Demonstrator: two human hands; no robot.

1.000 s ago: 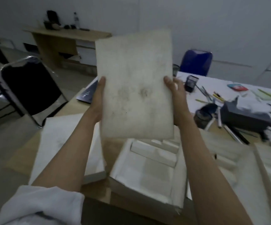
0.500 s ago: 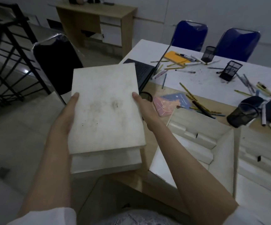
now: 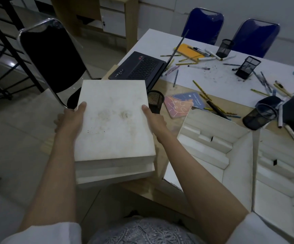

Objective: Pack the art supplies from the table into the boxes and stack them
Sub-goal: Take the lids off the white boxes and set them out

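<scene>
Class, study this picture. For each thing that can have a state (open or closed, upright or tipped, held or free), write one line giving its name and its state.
White lid: held level over a stack of white pieces, gripped at both sides.
Left hand: grip on the lid's left edge.
Right hand: grip on the lid's right edge.
Laptop: open.
Near white box: open, unpacked.
Mesh cup by the lid: upright.
Mesh cup by the box: tipped over.
</scene>
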